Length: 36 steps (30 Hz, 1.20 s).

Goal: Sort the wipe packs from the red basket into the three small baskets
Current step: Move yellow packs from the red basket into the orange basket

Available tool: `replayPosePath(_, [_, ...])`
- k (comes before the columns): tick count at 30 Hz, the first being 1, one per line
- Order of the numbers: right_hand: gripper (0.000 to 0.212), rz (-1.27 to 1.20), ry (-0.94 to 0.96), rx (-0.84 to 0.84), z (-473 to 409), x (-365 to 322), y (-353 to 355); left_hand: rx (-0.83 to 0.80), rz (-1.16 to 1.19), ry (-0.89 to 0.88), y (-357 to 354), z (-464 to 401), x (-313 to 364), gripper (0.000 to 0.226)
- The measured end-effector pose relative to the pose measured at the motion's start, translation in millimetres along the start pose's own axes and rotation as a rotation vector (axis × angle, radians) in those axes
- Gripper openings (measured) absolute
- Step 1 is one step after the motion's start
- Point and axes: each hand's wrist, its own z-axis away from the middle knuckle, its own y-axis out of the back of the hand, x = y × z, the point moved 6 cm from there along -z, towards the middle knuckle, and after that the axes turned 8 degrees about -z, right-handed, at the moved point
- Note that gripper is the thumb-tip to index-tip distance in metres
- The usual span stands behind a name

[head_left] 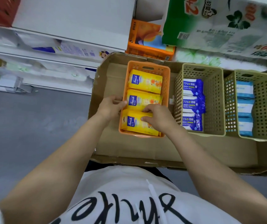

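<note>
Yellow plastic wipe packs (pixel 143 101) are lying three in a row inside the orange perforated basket (pixel 166 88), mid-frame.
Right hand (pixel 157 118) is curling its fingers on the nearest pack (pixel 134 122); left hand (pixel 111 105) is gripping the basket's left rim. Rightward, two beige perforated baskets (pixel 215 101) (pixel 266 107) are holding dark blue packs (pixel 192 104) and light blue packs (pixel 245 107), all sitting on flattened brown cardboard (pixel 145 147).

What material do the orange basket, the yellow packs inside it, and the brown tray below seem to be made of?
Orange basket: likely moulded plastic, matt, with slotted walls and a cut-out handle.
Yellow packs: probably soft plastic film, slightly glossy, with printed labels and crimped edges.
Brown tray: looks like cardboard, dull, creased, with torn edges.
</note>
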Motion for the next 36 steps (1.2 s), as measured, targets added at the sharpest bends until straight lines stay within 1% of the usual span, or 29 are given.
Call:
replayPosePath(4, [0.036,0.032,0.067,0.063,-2,-3,-5,-0.004,0.004,-0.002,1,-3,0,0.034])
replayPosePath(7, [0.037,0.292,0.132,0.153,-2,-6,-2,-0.004,-0.012,0.011,1,-6,1,0.035])
replayPosePath(9, [0.036,0.375,0.143,0.198,-2,-7,-3,-0.007,-0.024,0.018,1,-7,2,0.034])
replayPosePath(14, [0.035,0.334,0.126,0.086,-6,-4,-16,-0.010,-0.032,0.038,0,-8,2,0.038])
replayPosePath(19, [0.037,0.375,0.123,0.088,-8,-3,-20,-0.007,-0.058,0.051,1,-12,3,0.035])
replayPosePath(21, [0.038,0.319,0.122,0.153,-6,-3,-19,-0.009,-0.054,0.058,1,-13,3,0.033])
replayPosePath(24, [0.042,0.120,0.098,0.343,-6,1,-6,-0.018,-0.047,0.063,0,-13,4,0.032])
replayPosePath(25, [0.046,0.060,0.085,0.386,-8,3,-1,-0.018,-0.046,0.067,0,-14,3,0.032])
replayPosePath(26, [0.052,0.033,0.075,0.394,-11,5,2,-0.018,-0.042,0.072,0,-14,3,0.031])
replayPosePath(28, [0.064,0.062,0.070,0.331,-21,8,5,-0.020,-0.033,0.076,0,-14,4,0.033])
replayPosePath(29, [0.065,0.089,0.068,0.293,-26,8,5,-0.022,-0.035,0.074,-1,-13,5,0.035])
replayPosePath(32, [0.062,0.104,0.060,0.242,-38,7,5,-0.033,-0.036,0.070,-1,-12,6,0.044])
replayPosePath(36, [0.061,0.094,0.062,0.238,-41,6,6,-0.042,-0.029,0.081,-1,-10,6,0.046])
